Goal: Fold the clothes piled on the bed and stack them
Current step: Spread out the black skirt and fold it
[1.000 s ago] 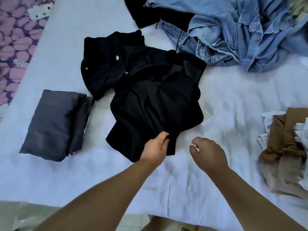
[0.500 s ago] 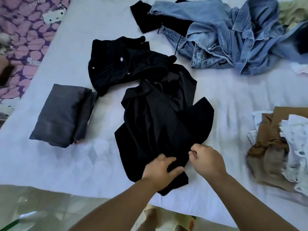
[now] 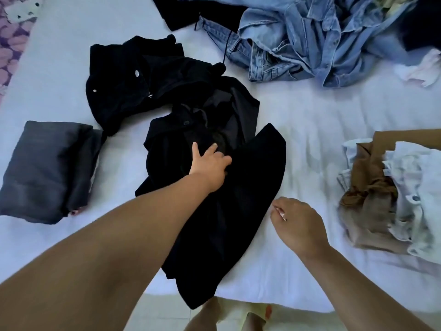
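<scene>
A crumpled black garment (image 3: 250, 187) lies in the middle of the white bed (image 3: 310, 130), its lower end reaching the bed's front edge. My left hand (image 3: 210, 161) reaches onto its middle, thumb and forefinger spread and the other fingers curled into the fabric. My right hand (image 3: 296, 225) rests on the sheet just right of the garment's hem, fingers curled, with nothing visibly in them. A folded dark grey garment (image 3: 47, 170) sits at the left. Another black garment with metal snaps (image 3: 133, 91) lies behind, touching the first.
A heap of light blue denim clothes (image 3: 310, 44) fills the back right, with a black piece under it. A brown and white pile (image 3: 381, 192) sits at the right edge. A purple patterned cover (image 3: 12, 56) borders the far left.
The black garment has been drawn toward the bed's front edge. My left hand moved from its hem up to its middle. My right hand let go of the hem and shifted right.
</scene>
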Motion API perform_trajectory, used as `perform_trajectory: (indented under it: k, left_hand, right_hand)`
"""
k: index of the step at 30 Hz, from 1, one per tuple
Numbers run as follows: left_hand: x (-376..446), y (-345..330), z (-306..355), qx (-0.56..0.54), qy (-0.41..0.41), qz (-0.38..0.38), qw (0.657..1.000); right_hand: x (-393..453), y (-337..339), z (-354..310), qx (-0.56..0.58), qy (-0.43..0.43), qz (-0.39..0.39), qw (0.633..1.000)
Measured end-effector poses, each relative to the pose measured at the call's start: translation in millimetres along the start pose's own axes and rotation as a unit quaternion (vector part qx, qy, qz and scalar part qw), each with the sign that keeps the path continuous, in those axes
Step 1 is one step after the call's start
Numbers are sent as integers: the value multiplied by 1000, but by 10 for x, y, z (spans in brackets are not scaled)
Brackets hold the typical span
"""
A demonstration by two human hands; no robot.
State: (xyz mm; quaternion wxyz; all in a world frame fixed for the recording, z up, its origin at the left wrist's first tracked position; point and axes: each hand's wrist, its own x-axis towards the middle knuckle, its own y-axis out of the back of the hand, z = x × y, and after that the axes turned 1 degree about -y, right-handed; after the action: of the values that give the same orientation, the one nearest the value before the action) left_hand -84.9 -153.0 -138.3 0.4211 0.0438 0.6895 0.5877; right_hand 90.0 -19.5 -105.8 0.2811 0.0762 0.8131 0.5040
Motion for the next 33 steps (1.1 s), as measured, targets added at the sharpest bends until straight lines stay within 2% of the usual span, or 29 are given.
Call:
perform_trajectory:
  k: [3,7,8,10,11,12,14,16,18,19,22,26,28,30,31,33]
  left_hand:
    - [-268,-73,67,-134,-21,29,990]
    - [-872,-202,58,-234,-15,-5,972]
    - [-1007,-209,53,-293,6,-3,956]
    - [-1199,-167,38,-453,105,-6,885]
    - [-1264,-136,12,-483,148,-6,863]
    - [-1296,-100,-23,-452,168,-15,876]
    - [-1431,21,-81,-322,164,-46,931]
    - [-1612,169,-81,-219,119,-63,966]
    - [-1804,282,-38,-151,65,-33,986]
    - [-1912,317,-23,-110,39,14,993]
    - [-2288,405,-34,-32,-45,230,972]
    - [-2830,642,-64,-1,-113,395,912]
    - [-3096,769,-82,23,-133,435,890]
    - [-3358,893,-124,36,-133,436,889]
    - [-3463,948,-162,34,-128,434,891]
    - [-3647,1039,-256,28,-123,422,898]
  right_hand:
    - [-13,30,-8,6,-5,8,1000]
    - [-3,78,-184,2,27,19,999]
    - [-3,97,-245,3,38,20,999]
    - [-19,149,-365,2,60,15,998]
    - [-33,184,-425,-5,73,10,997]
    - [-46,214,-472,-12,85,3,996]
    - [-89,313,-591,-26,115,-17,993]
    - [-150,434,-717,-48,154,-30,986]
    - [-215,569,-846,-64,192,-33,979]
    - [-253,638,-916,-68,212,-32,974]
    - [-349,833,-1156,-80,270,-11,960]
    - [-482,1029,-1492,-115,388,-48,913]
    - [-567,1080,-1657,-153,459,-52,874]
    - [-681,1128,-1820,-189,499,-60,844]
    - [-726,1149,-1893,-206,496,-72,840]
    - [-771,1228,-1981,-193,457,-86,864]
